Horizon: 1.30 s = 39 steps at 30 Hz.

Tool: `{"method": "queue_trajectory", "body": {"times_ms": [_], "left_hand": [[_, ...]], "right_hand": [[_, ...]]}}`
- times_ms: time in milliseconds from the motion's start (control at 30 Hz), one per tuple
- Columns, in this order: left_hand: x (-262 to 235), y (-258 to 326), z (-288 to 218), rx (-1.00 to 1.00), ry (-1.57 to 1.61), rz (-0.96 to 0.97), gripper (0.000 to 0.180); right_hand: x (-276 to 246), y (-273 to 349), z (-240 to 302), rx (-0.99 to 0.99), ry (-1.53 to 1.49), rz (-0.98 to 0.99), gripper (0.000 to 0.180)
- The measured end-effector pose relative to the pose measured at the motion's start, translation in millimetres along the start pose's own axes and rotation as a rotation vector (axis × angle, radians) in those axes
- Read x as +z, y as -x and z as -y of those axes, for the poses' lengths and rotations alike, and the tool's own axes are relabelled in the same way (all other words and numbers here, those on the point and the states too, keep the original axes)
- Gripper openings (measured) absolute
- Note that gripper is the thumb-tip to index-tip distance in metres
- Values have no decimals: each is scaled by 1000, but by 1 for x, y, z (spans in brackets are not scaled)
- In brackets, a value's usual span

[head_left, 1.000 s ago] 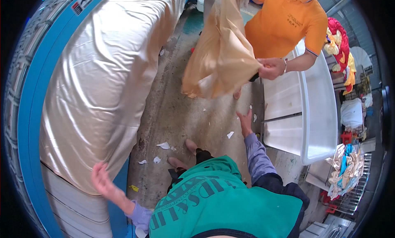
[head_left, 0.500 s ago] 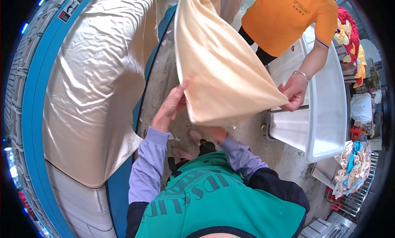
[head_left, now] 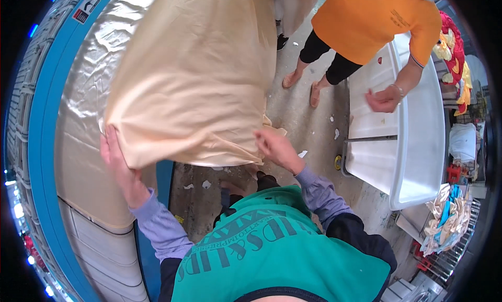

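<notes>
A wide beige satin cloth [head_left: 193, 88] is stretched in front of me, its near edge hanging in folds. My left hand [head_left: 121, 169] grips its near left corner, with the fingers partly hidden by the fabric. At the near right edge my right hand [head_left: 280, 149] has its fingers closed on the material. Beneath the cloth's left part, a second beige sheet [head_left: 86, 161] lies on the padded bed of a long blue-framed machine [head_left: 42, 161]. A co-worker's hand [head_left: 386, 98] is apart from the cloth, on the right.
The co-worker in an orange shirt [head_left: 374, 25] stands at the far right beside a large white tub [head_left: 418, 166]. A wire basket of crumpled fabrics [head_left: 447, 221] is at the right edge. White scraps [head_left: 206, 184] lie on the floor.
The cloth has swung left and spread over the machine's edge. My left hand moved left with its corner; my right hand came up to the near right edge. The co-worker let go of the cloth.
</notes>
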State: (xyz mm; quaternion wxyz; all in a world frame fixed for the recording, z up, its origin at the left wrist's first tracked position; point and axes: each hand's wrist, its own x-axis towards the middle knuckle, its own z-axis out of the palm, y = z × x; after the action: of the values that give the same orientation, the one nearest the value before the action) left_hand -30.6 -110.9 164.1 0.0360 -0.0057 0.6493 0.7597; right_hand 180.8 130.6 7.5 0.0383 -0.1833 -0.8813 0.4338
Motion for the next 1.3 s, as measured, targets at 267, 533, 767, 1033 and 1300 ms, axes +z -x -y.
{"method": "queue_trajectory", "body": {"times_ms": [267, 533, 767, 1033, 1300], "left_hand": [[-43, 110, 10, -57, -590, 532, 63], [-111, 136, 22, -166, -1034, 751, 30], [-161, 163, -9, 36, -671, 550, 30], [-237, 186, -32, 656, -1255, 141, 34], [-349, 234, 19, 136, -571, -243, 56]], "right_hand": [[-15, -32, 168, -963, 128, -61, 64], [35, -24, 181, -927, 123, 659, 30], [48, -3, 266, -1165, -60, 665, 20], [58, -9, 329, -1396, -197, 427, 16], [63, -29, 374, -1477, -261, 218, 14]]}}
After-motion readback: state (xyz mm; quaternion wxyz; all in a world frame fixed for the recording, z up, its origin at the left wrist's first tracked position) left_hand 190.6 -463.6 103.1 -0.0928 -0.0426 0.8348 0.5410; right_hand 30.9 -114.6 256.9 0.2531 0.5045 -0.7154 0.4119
